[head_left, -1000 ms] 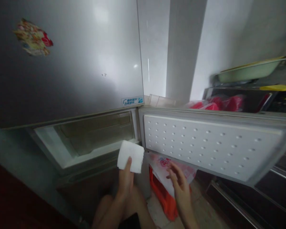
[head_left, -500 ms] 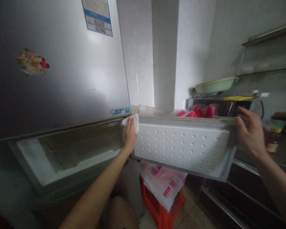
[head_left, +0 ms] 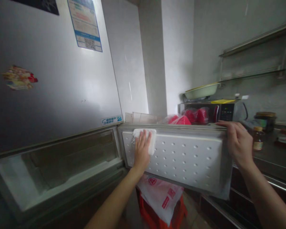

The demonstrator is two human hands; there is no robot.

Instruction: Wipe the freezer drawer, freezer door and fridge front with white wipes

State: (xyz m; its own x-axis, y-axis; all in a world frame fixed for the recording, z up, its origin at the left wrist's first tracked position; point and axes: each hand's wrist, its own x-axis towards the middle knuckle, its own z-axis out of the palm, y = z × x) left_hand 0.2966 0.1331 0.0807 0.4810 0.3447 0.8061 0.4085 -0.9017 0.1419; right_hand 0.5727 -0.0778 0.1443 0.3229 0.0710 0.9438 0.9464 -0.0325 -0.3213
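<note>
White cloth (head_left: 145, 140) pressed flat on the inner face of the open freezer door (head_left: 181, 159).

The left hand (head_left: 141, 152) lies spread on the cloth, palm down, fingers stretched over it, pinning it near the door's upper corner by the hinge. Far to its right, the right hand (head_left: 237, 143) curls over the door's outer top edge, gripping it. Left of the left hand the freezer compartment (head_left: 62, 165) gapes open below the grey upper door (head_left: 57, 82). Beneath that hand a printed plastic bag (head_left: 160, 198) lies draped on an orange stool (head_left: 178, 211). Beyond the right hand a bench (head_left: 274, 156) carries jars (head_left: 265, 119) and a microwave (head_left: 219, 111).
</note>
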